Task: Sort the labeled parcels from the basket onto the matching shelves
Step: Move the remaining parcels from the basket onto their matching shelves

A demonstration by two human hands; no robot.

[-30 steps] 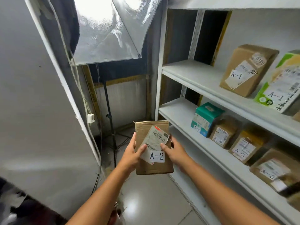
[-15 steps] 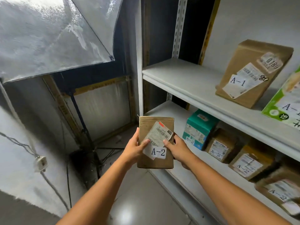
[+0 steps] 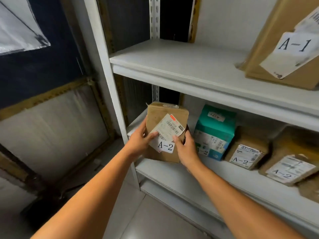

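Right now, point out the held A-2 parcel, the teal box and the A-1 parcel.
held A-2 parcel [image 3: 158, 112], head view: cardboard above label.
teal box [image 3: 215, 125], head view: front face.
A-1 parcel [image 3: 303, 79], head view: cardboard below label.

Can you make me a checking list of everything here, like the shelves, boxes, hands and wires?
Surface: lower shelf, white, bare along its front; upper shelf above it.
Job's things: held parcel labelled A-2, at the lower shelf's left end; teal box, middle brown parcel and right brown parcel stand to its right, both brown ones labelled A-2; A-1 parcel on the upper shelf.
Clutter: nothing seen.
Grippers: left hand and right hand both grip the held parcel.
Cables: nothing seen.
Surroundings: shiny sheet top left; grey floor.
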